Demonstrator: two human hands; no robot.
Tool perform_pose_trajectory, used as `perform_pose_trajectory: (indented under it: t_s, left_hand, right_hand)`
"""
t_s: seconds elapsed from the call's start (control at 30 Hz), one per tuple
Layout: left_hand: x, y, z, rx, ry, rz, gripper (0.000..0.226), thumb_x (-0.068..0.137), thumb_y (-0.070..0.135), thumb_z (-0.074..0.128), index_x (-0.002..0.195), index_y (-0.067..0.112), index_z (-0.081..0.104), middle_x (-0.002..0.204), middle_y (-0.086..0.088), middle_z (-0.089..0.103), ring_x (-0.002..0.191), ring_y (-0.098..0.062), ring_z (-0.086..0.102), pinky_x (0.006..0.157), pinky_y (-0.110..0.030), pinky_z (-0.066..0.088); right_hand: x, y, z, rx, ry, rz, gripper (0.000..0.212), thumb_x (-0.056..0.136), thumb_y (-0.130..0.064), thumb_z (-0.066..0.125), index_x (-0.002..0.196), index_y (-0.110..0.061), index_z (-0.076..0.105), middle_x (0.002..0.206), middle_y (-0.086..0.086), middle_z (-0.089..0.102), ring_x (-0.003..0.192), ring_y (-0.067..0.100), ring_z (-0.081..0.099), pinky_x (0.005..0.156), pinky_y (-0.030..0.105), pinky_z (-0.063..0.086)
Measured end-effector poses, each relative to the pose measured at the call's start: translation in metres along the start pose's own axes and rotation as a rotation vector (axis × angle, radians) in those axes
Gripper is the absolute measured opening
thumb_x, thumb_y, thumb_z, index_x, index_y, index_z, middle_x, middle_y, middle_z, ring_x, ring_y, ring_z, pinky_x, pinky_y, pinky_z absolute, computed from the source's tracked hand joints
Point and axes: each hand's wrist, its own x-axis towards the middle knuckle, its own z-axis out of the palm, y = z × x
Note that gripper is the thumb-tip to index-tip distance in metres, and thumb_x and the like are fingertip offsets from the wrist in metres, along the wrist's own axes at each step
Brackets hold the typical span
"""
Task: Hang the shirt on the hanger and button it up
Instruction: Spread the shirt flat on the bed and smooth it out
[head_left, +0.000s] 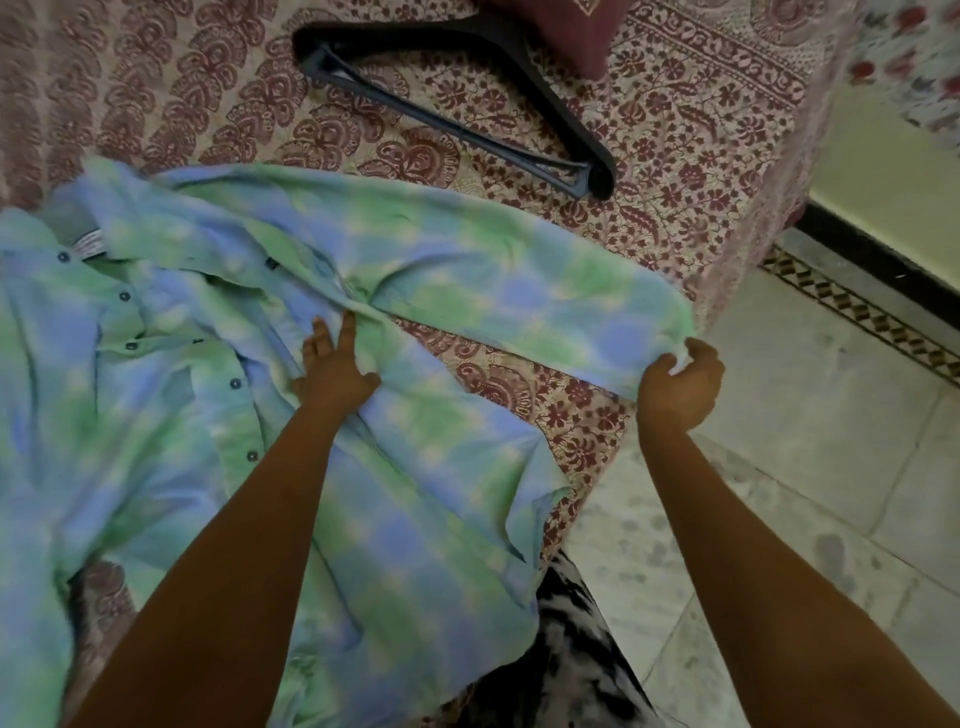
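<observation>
A: What lay nearest?
B: One shirt (208, 395) was spread on the bed (675, 171). The left hand (332, 371) pressed it, fingers wide; the right hand (678, 382), at 3 o'clock, had its fingers closed on the sleeve (545, 306).
A: Farther off?
B: One black hanger (467, 98) lay at 12 o'clock, apart from the shirt.

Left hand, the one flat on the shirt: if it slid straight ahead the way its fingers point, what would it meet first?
Probably the bunched fold of the green-and-blue tie-dye shirt just ahead of the left hand; the black plastic hanger lies farther on.
</observation>
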Motion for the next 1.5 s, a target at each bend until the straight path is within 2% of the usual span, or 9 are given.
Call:
perform_pose_trajectory:
  t_s: [0.2, 0.33, 0.73, 0.93, 1.03, 1.1, 1.17, 1.3, 1.5]
  left_hand:
    - [-0.015, -0.023, -0.018, -0.358, 0.112, 0.164, 0.07, 0.075, 0.035, 0.05, 0.139, 0.008, 0.037, 0.147, -0.02, 0.034, 0.137, -0.03, 0.034, 0.109, -0.031, 0.027]
    - [-0.029, -0.06, -0.046, -0.602, 0.374, 0.133, 0.041, 0.077, 0.024, 0.048, 0.109, 0.006, 0.065, 0.099, -0.017, 0.065, 0.085, -0.029, 0.064, 0.082, -0.026, 0.05]
    - [0.043, -0.202, -0.139, -0.542, 0.947, -0.313, 0.028, 0.095, 0.018, 0.045, 0.117, 0.017, 0.061, 0.124, -0.01, 0.06, 0.112, -0.03, 0.056, 0.087, -0.036, 0.045]
    - [0.1, -0.269, -0.169, -0.425, 0.687, -0.491, 0.043, 0.09, 0.03, 0.053, 0.131, 0.021, 0.046, 0.132, -0.018, 0.051, 0.125, -0.039, 0.042, 0.104, -0.047, 0.033]
    - [0.114, -0.286, -0.17, -0.434, 0.528, -0.418, 0.036, 0.087, 0.032, 0.058, 0.116, 0.011, 0.055, 0.118, -0.023, 0.059, 0.112, -0.039, 0.053, 0.099, -0.044, 0.039]
    - [0.12, -0.295, -0.186, -0.444, 0.566, -0.334, 0.027, 0.089, 0.024, 0.058, 0.102, 0.0, 0.062, 0.105, -0.027, 0.062, 0.101, -0.038, 0.058, 0.083, -0.035, 0.041]
    - [0.124, -0.304, -0.212, -0.438, 0.635, -0.284, 0.025, 0.09, 0.021, 0.057, 0.094, -0.004, 0.064, 0.088, -0.025, 0.06, 0.09, -0.033, 0.059, 0.072, -0.03, 0.035]
    - [0.146, -0.318, -0.26, -0.379, 0.754, -0.267, 0.022, 0.087, 0.025, 0.06, 0.093, 0.006, 0.067, 0.088, -0.019, 0.062, 0.093, -0.034, 0.06, 0.079, -0.037, 0.044]
    - [0.162, -0.3, -0.251, -0.252, 0.847, -0.421, 0.03, 0.084, 0.007, 0.053, 0.112, 0.018, 0.056, 0.119, -0.019, 0.054, 0.115, -0.036, 0.05, 0.097, -0.046, 0.038]
  right_hand:
    - [-0.083, -0.063, 0.049, 0.13, -0.32, -0.489, 0.035, 0.082, -0.015, 0.043, 0.111, -0.006, 0.059, 0.111, 0.019, 0.059, 0.102, 0.037, 0.055, 0.087, 0.042, 0.043]
    - [-0.136, -0.114, 0.084, 0.197, -0.554, -0.784, 0.039, 0.081, -0.023, 0.036, 0.101, -0.004, 0.063, 0.099, 0.018, 0.064, 0.091, 0.038, 0.06, 0.08, 0.041, 0.046]
    - [-0.221, -0.28, 0.224, 0.109, -0.601, -1.043, 0.032, 0.089, -0.004, 0.041, 0.115, -0.012, 0.059, 0.117, 0.012, 0.061, 0.109, 0.031, 0.054, 0.085, 0.04, 0.041]
    - [-0.234, -0.335, 0.287, -0.188, -0.683, -1.085, 0.041, 0.092, -0.017, 0.046, 0.132, -0.012, 0.044, 0.135, 0.016, 0.047, 0.115, 0.036, 0.05, 0.085, 0.042, 0.043]
    - [-0.237, -0.348, 0.302, -0.248, -0.775, -1.106, 0.017, 0.088, -0.02, 0.053, 0.094, -0.009, 0.063, 0.096, 0.022, 0.06, 0.088, 0.033, 0.059, 0.069, 0.034, 0.04]
    - [-0.237, -0.368, 0.305, -0.16, -0.706, -1.062, 0.023, 0.086, -0.021, 0.057, 0.067, -0.007, 0.059, 0.077, 0.025, 0.057, 0.074, 0.032, 0.055, 0.063, 0.03, 0.032]
    - [-0.238, -0.391, 0.308, -0.056, -0.642, -1.042, 0.024, 0.085, -0.023, 0.06, 0.076, -0.001, 0.065, 0.084, 0.029, 0.063, 0.081, 0.036, 0.06, 0.064, 0.031, 0.033]
    - [-0.251, -0.425, 0.325, 0.014, -0.65, -1.004, 0.021, 0.086, -0.021, 0.056, 0.072, -0.006, 0.059, 0.081, 0.022, 0.057, 0.077, 0.024, 0.053, 0.069, 0.034, 0.04]
    - [-0.26, -0.397, 0.34, 0.072, -0.762, -1.223, 0.05, 0.083, -0.017, 0.051, 0.129, -0.001, 0.043, 0.133, 0.026, 0.037, 0.107, 0.039, 0.053, 0.082, 0.038, 0.043]
